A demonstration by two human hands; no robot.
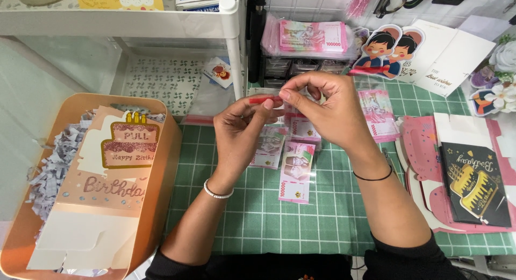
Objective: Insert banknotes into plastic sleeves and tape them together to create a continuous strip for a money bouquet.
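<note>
Two hands meet above the green gridded table [279, 215], and both pinch the same thin red strip [264, 99]. The left hand [243, 130] grips the strip's end between thumb and fingertips, while the right hand [327, 109], fingers curled together, nips it from the other side. Just under the hands lie clear sleeves holding pink banknotes [295, 169], strung in a line on the table. Beyond the hands a wrapped stack of pink banknotes [313, 37] sits on small drawers. Well off to the left of the left hand stands an orange tub [172, 151] with shredded paper and a birthday cake card [129, 145]. To the right of the right hand lies a black greeting card [475, 183] on pink cut cardboard.
</note>
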